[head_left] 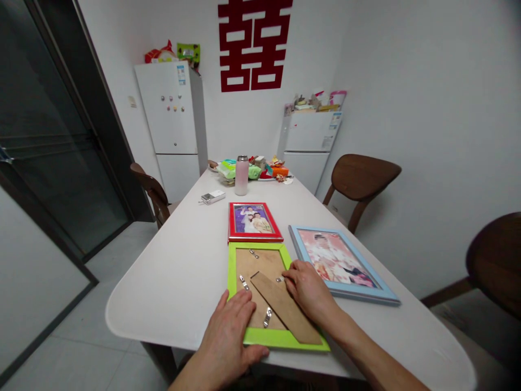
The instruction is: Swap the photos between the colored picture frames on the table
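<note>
A lime-green picture frame (232, 266) lies face down at the near side of the table, its brown backing board (264, 260) facing up. A hinged stand (280, 304) slants across the board. Metal clips (267, 317) sit around the board's edges. My left hand (230, 328) rests with fingers stretched out over the frame's left side, thumb by the near edge. At the right side, my right hand (307, 288) has its fingers pinched together at a small metal clip (279, 279), which they partly hide.
Beyond lies a red picture frame (232, 222) with a photo. A light-blue picture frame (354, 290) lies to the right. Farther back are a small white device (213, 196), a pink bottle (241, 176) and assorted packages (228, 169). Wooden chairs (364, 176) flank the white table (163, 293).
</note>
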The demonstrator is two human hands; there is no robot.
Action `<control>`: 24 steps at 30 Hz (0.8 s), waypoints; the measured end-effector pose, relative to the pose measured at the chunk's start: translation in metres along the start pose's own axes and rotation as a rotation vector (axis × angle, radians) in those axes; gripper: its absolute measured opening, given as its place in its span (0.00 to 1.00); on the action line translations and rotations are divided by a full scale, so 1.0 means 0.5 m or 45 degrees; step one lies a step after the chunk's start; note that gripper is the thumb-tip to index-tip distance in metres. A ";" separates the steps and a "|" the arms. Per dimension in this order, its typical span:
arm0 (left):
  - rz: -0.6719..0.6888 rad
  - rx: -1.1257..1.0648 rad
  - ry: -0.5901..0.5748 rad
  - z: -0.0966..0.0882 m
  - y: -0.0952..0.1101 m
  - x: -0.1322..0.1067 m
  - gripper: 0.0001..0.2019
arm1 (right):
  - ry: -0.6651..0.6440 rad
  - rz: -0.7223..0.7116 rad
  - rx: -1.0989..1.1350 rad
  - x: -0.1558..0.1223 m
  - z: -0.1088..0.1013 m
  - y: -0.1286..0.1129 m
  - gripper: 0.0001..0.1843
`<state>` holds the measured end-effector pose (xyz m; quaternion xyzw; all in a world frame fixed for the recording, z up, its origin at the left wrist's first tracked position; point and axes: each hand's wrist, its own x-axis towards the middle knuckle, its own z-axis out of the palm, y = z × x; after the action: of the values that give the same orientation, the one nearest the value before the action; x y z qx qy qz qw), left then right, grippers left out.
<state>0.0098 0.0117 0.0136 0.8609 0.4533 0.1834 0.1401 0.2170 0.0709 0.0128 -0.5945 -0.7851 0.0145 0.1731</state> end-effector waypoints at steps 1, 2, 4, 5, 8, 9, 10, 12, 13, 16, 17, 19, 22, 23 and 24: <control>-0.008 -0.001 0.001 -0.001 0.001 0.000 0.29 | -0.005 -0.008 0.016 0.001 0.000 0.001 0.14; -0.013 0.000 0.000 -0.002 0.002 0.000 0.29 | -0.010 -0.018 0.036 0.000 0.000 0.002 0.14; -0.022 0.002 -0.008 -0.004 0.005 0.001 0.29 | -0.014 -0.038 0.064 -0.003 -0.001 0.002 0.14; -0.024 0.001 -0.013 -0.005 0.006 0.001 0.29 | -0.012 -0.046 0.070 -0.006 -0.003 0.002 0.14; -0.023 -0.001 -0.013 -0.006 0.006 0.001 0.28 | -0.008 -0.069 0.068 -0.014 -0.008 0.000 0.14; -0.020 0.000 -0.010 -0.006 0.005 0.000 0.28 | -0.009 -0.082 0.070 -0.017 -0.010 0.000 0.14; -0.018 0.000 -0.009 -0.005 0.004 -0.001 0.27 | -0.009 -0.095 0.075 -0.021 -0.011 0.000 0.15; -0.015 0.000 -0.011 -0.004 0.002 -0.003 0.26 | -0.001 -0.110 0.099 -0.030 -0.015 -0.001 0.15; -0.013 -0.002 -0.014 -0.004 0.002 -0.003 0.26 | 0.016 -0.113 0.119 -0.035 -0.016 -0.003 0.15; -0.009 -0.011 -0.019 -0.002 0.001 -0.004 0.26 | 0.074 -0.189 0.202 -0.058 -0.024 -0.022 0.15; -0.007 -0.013 -0.018 -0.002 0.001 -0.004 0.25 | 0.062 -0.244 0.233 -0.066 -0.027 -0.033 0.15; -0.011 -0.014 -0.012 -0.001 0.001 -0.004 0.25 | -0.013 -0.359 0.282 -0.082 -0.035 -0.058 0.14; -0.021 -0.023 -0.008 0.000 0.002 -0.005 0.23 | -0.129 -0.447 0.301 -0.096 -0.047 -0.088 0.13; -0.024 -0.027 -0.008 0.000 0.002 -0.005 0.22 | -0.145 -0.458 0.299 -0.097 -0.049 -0.092 0.13; -0.025 -0.030 -0.008 0.000 0.002 -0.005 0.21 | -0.156 -0.466 0.299 -0.098 -0.051 -0.095 0.13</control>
<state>0.0090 0.0089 0.0137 0.8554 0.4591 0.1847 0.1534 0.1919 0.0063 0.0352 -0.4161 -0.8818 0.1100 0.1928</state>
